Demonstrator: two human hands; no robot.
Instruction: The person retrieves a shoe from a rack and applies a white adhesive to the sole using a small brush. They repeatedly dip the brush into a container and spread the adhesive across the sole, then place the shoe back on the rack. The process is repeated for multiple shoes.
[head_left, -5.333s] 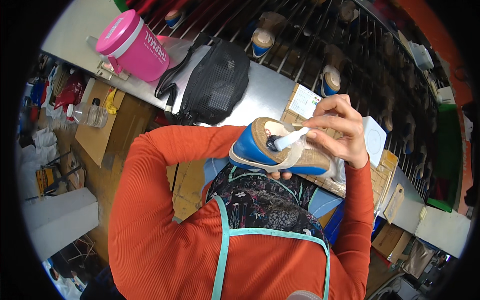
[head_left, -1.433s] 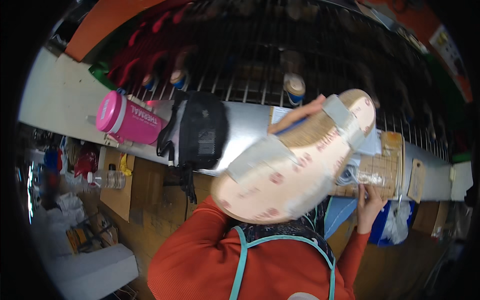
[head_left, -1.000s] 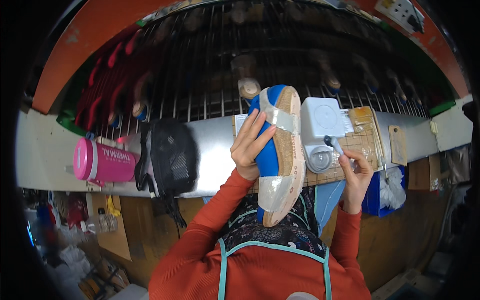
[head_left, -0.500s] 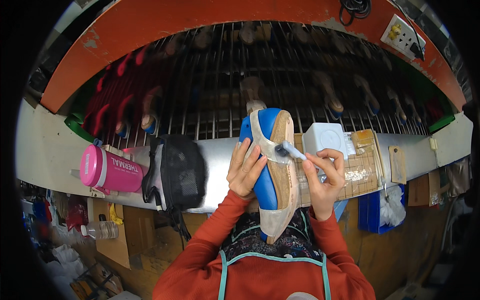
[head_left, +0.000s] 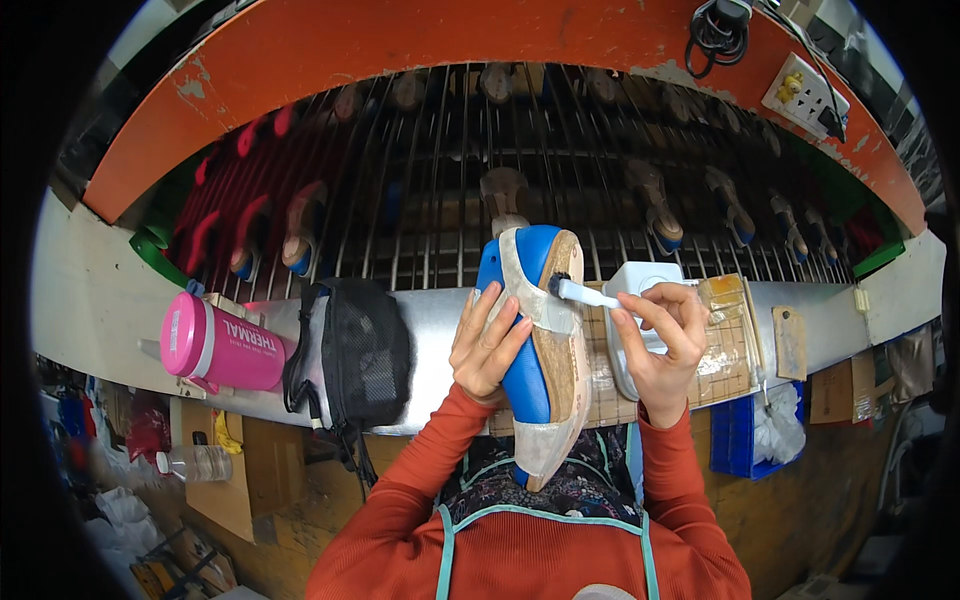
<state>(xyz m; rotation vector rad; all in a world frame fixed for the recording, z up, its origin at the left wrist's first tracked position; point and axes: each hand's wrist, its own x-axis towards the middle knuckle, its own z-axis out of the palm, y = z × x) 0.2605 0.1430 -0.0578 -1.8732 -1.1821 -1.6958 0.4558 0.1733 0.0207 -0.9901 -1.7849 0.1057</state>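
Note:
A shoe upper in pale beige straps (head_left: 550,312) is stretched over a blue shoe last (head_left: 526,372), with a cork-coloured sole (head_left: 560,362) facing right. My left hand (head_left: 485,345) grips the last from its left side, fingers spread across the blue and the strap. In my right hand (head_left: 662,345), a small brush with a white handle (head_left: 590,295) is pinched between thumb and fingers. Its dark bristles (head_left: 560,286) touch or nearly touch the strap beside the cork edge. Partly behind my right hand stands a white plastic container (head_left: 640,277).
A conveyor of metal rods (head_left: 420,230) carries several more shoes beyond the metal ledge (head_left: 440,330). On the ledge lie a pink thermal bottle (head_left: 230,345), a black mesh bag (head_left: 365,350) and a taped cardboard sheet (head_left: 730,350). A blue bin (head_left: 735,435) sits lower right.
The brush has swung to a flatter angle, its bristles slightly higher along the strap's edge. My right hand has shifted a little right. The left hand keeps its hold on the last.

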